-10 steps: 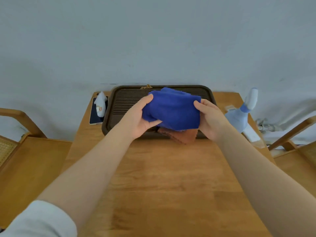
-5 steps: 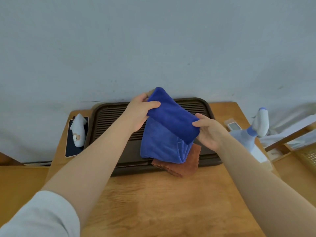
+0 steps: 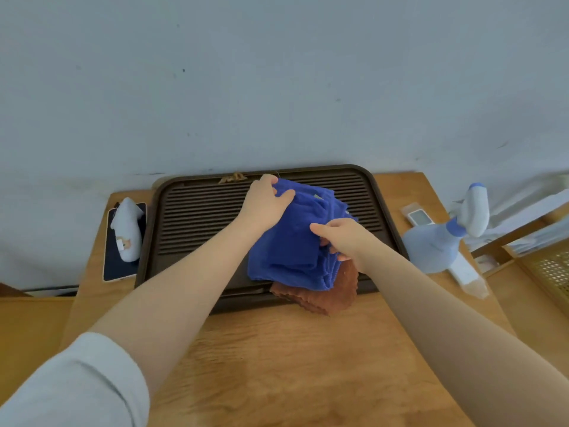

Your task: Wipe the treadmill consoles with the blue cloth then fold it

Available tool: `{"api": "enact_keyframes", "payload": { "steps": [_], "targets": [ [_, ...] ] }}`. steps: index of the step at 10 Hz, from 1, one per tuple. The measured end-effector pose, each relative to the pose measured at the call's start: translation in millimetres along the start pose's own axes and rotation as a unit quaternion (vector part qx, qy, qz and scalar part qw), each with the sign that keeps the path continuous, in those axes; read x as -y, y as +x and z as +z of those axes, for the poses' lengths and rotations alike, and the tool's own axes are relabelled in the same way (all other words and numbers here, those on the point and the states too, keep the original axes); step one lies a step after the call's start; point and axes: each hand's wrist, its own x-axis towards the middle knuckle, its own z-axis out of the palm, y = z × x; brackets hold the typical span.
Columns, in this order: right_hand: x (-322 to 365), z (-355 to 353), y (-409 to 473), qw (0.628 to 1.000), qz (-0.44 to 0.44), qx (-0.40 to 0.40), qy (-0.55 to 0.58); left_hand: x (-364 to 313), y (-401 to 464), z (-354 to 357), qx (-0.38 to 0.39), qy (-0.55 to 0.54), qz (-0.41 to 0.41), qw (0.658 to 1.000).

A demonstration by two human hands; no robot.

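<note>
Both hands grip a blue cloth (image 3: 291, 241) over a dark slatted tray (image 3: 197, 217) — left hand (image 3: 264, 201) pinching its far edge, right hand (image 3: 341, 238) clutching its near folds above a brown cloth (image 3: 326, 294).

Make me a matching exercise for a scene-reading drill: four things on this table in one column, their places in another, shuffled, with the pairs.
Things
1. blue cloth
2. brown cloth
3. spray bottle
4. phone

Places
A. right of the slatted tray
B. under the blue cloth, overhanging the tray's front edge
C. left of the tray
D. gripped by the left hand and right hand

Pairs: 1-D, 2-B, 3-A, 4-C
</note>
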Motion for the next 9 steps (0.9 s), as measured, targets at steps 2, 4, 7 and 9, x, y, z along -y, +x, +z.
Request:
{"api": "enact_keyframes", "payload": {
  "steps": [2, 4, 7, 9],
  "targets": [
    [12.0, 4.7, 27.3, 0.982, -0.011, -0.069, 0.175, 25.8, -32.9, 10.2, 0.048, -0.033, -0.045, 0.997],
    [18.6, 17.8, 42.1, 0.974, -0.102, -0.101, 0.173, 25.4, -38.7, 7.1, 0.058, 0.061, 0.1, 0.991],
    [-15.6, 39.1, 20.3, 0.884, -0.297, -0.12, -0.341, 66.2, -45.0, 13.8, 0.052, 0.336, 0.261, 0.903],
    [-14.5, 36.7, 6.9, 0.849, -0.237, -0.096, -0.463, 42.9, -61.8, 9.7, 0.085, 0.439, 0.179, 0.877]
  ]
}}
